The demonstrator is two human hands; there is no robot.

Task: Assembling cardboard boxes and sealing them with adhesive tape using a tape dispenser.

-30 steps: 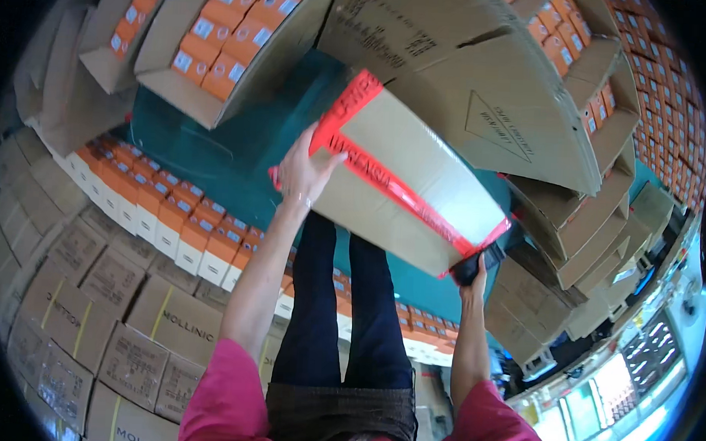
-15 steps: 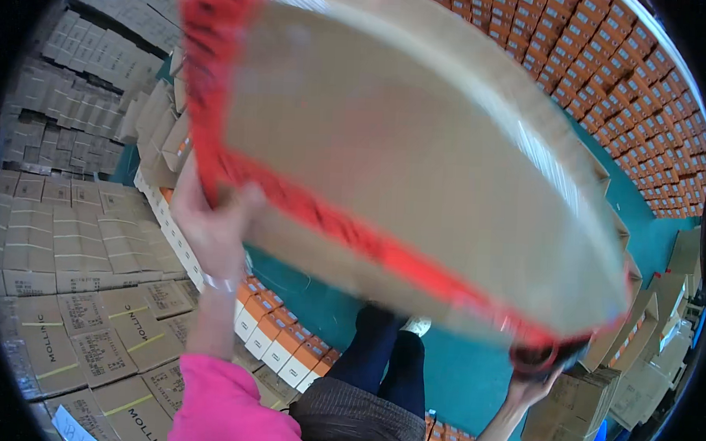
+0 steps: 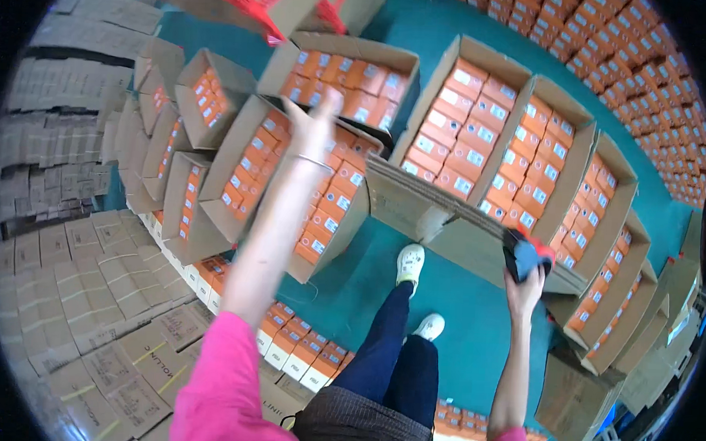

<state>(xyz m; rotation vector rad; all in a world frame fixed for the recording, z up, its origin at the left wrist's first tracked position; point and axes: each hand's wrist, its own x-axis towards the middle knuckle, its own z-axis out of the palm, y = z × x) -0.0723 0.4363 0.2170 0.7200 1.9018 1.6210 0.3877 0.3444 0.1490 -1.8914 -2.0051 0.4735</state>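
Observation:
My left hand [image 3: 314, 124] reaches out over the open cartons, somewhat blurred, thumb and fingers apart and nothing in them. Under it stands an open carton [image 3: 353, 213] packed with orange boxes. Farther off, another open carton [image 3: 407, 61] also holds orange boxes. My right hand [image 3: 525, 287] is closed round a dark tape dispenser [image 3: 523, 255] with red tape on it. The dispenser is in front of the near wall of an open carton [image 3: 478, 250]. Cartons sealed with red tape [image 3: 299, 1] lie at the far left, beyond my left hand.
More open cartons of orange boxes [image 3: 598, 196] stand in a row on the right. Closed brown cartons [image 3: 118, 360] are stacked at left. A wall of orange boxes [image 3: 612, 50] rises at far right. My feet [image 3: 411, 262] stand on the green floor [image 3: 474, 336].
The large red-taped carton that filled the view has left my hands; red-taped cartons now show at the far left. The tape dispenser in my right hand has moved up and slightly left.

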